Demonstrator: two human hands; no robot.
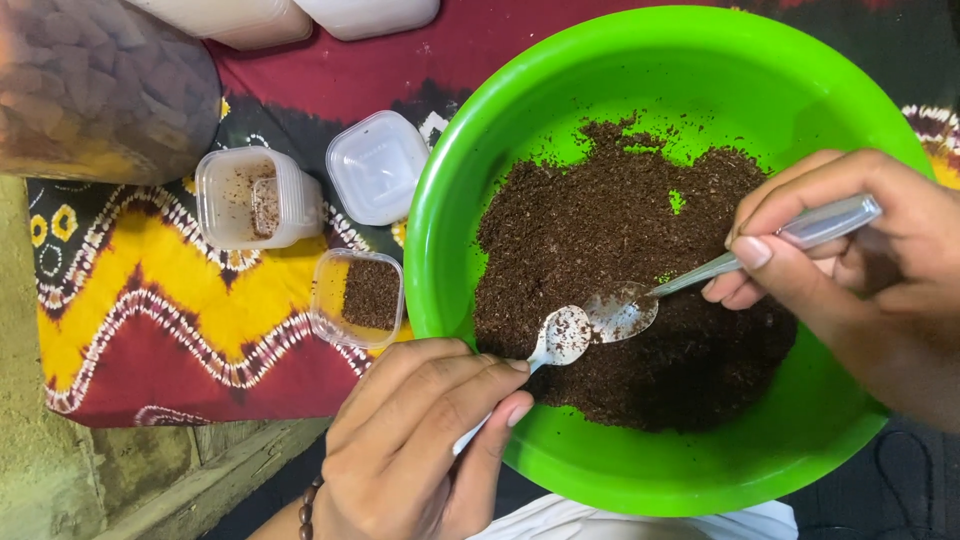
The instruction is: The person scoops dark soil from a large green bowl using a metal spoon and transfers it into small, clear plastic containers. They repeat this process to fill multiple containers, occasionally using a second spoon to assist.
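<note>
On the patterned cloth (150,300) at the far left, a stack of small clear tubs (255,198) is standing dusted but unfilled beside a loose lid (378,165), while one tub (358,297) is already lying partly filled with brown powder. The left hand (415,445) is closing its grip on a white spoon (560,338), whose bowl is touching a metal spoon (625,312) pinched by the right hand (850,260), over the powder heap (630,290) still sitting mostly unportioned in the green basin (480,180).

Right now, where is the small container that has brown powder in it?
The small container sits on the patterned cloth just left of the green bowl, above the left hand and below an empty tub.
</note>
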